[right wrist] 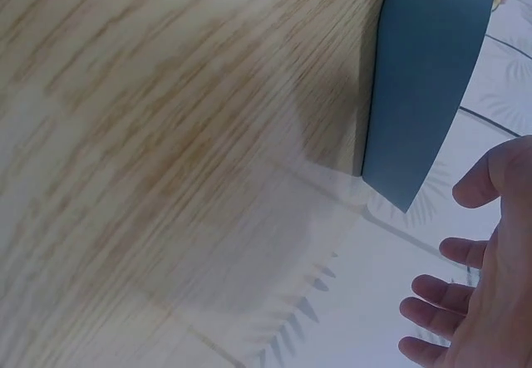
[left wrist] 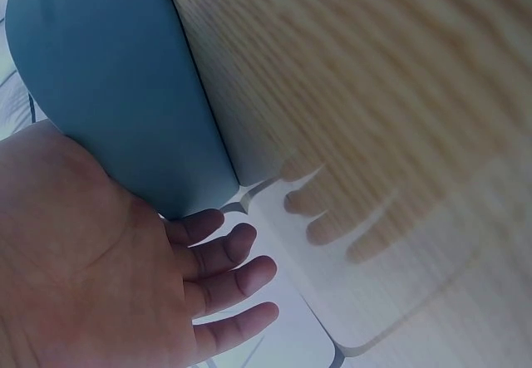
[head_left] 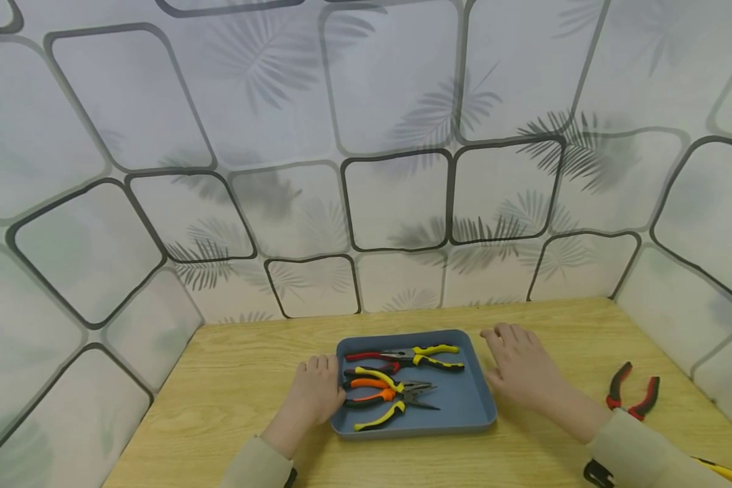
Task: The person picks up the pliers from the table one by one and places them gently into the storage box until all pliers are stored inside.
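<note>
Nearest the camera, at 7 o'clock, a pale left sleeve [head_left: 257, 466] leads up to the left hand [head_left: 314, 392], whose fingers are extended and loosely spread at the left wall of a blue-grey tray [head_left: 463, 410]; whether the palm presses that wall or merely lies beside it, and where the thumb rests, is hard to make out. From this hand the tray lies at 3 o'clock on the wooden desk [head_left: 219, 407], its long axis running roughly from 9 to 3 o'clock between the two hands, with the left one nearer. Inside, toward the tray's 9 o'clock side, orange-handled pliers [head_left: 385, 395] lie partly under yellow-handled long-nose pliers [head_left: 407, 391], which cover their jaws; above these, red-handled pliers [head_left: 366, 355] overlap another yellow-handled pair [head_left: 419, 354], so the crossing is hard to untangle. Beyond the tray's 3 o'clock wall, the right hand [head_left: 518, 362] holds nothing, fingers extended and thumb apart; the right wrist view shows a gap, with the tray at its 9 o'clock. At 4 o'clock, the right sleeve [head_left: 640, 454] hides the jaws of red-and-black pliers [head_left: 648, 398] and part of a yellow-and-black object [head_left: 730, 472], which the frame cuts off.
</note>
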